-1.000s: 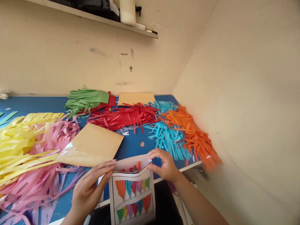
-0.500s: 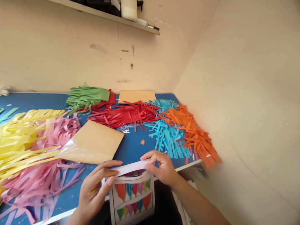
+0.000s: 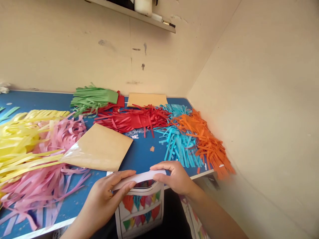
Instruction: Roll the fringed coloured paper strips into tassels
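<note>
Between my two hands a white strip [image 3: 144,176] is stretched out, slightly bowed. My left hand [image 3: 109,191] pinches its left end between thumb and fingers. At the other end, my right hand [image 3: 173,174] grips it the same way. Directly below the strip is a white printed sheet or packet [image 3: 140,212] with pictures of colourful bunting in two rows. Its top edge curves under the strip, and I cannot tell whether the two are joined. Just beyond my left hand, a tan envelope-like packet [image 3: 99,147] lies on the blue table [image 3: 142,154].
Fringed paper bundles cover the table: yellow [image 3: 22,139], pink [image 3: 50,172], green [image 3: 96,96], red [image 3: 134,119], light blue [image 3: 180,146] and orange [image 3: 209,139]. Another tan packet [image 3: 147,99] lies by the wall. A shelf [image 3: 139,16] hangs above, and a wall [image 3: 274,99] rises on the right.
My left hand has slid further along the strip, its fingers and thumb now reaching nearer the middle. My right hand keeps its hold. The view has tilted slightly.
</note>
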The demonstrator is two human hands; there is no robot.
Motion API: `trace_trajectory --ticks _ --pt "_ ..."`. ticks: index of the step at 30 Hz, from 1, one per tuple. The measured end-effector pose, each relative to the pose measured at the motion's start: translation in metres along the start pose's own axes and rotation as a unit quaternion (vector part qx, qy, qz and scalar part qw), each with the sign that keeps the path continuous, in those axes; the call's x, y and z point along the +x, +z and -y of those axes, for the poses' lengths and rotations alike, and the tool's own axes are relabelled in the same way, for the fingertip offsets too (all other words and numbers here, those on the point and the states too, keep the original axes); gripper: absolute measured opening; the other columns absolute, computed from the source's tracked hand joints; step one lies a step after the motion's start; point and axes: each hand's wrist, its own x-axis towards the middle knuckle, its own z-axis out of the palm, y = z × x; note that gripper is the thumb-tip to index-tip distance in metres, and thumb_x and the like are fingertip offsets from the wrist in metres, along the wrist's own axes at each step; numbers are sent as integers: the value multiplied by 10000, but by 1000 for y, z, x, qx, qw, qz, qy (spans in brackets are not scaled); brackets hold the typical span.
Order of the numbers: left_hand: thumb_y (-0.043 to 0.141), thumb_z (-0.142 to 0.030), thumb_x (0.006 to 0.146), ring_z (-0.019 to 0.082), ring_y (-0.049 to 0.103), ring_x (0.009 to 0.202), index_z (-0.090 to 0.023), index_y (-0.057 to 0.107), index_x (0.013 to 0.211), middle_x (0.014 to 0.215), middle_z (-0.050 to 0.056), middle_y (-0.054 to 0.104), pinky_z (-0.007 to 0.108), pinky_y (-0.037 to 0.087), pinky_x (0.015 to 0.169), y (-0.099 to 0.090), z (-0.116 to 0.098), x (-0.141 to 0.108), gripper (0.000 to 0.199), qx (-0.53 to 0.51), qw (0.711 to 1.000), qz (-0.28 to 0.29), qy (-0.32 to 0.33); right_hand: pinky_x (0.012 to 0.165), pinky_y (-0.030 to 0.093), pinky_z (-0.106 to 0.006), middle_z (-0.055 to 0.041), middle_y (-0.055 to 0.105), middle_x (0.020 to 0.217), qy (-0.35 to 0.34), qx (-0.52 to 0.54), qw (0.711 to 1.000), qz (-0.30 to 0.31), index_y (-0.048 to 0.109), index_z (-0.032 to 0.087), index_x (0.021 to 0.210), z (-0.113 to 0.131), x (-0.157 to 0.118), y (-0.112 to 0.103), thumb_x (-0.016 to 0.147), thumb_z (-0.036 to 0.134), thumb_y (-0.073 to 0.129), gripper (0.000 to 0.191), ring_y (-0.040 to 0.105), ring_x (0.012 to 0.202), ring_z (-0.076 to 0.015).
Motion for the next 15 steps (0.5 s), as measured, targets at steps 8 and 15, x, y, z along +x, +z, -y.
trace_trajectory --ticks 8,15 --pt "666 -490 803 176 744 673 -263 709 874 792 4 784 187 569 583 4 -7 3 242 -40 998 23 -45 784 522 -264 -17 782 933 -80 -83 992 42 792 242 966 20 8 -1 905 393 667 205 733 858 -178" --pt "680 -442 806 206 734 777 -236 473 1128 896 48 728 302 610 663 18 -16 -20 434 -204 965 -68 -150 702 376 -297 22 785 908 -222 -305 916 139 767 264 975 47 26 3 981 320 582 193 720 802 -140"
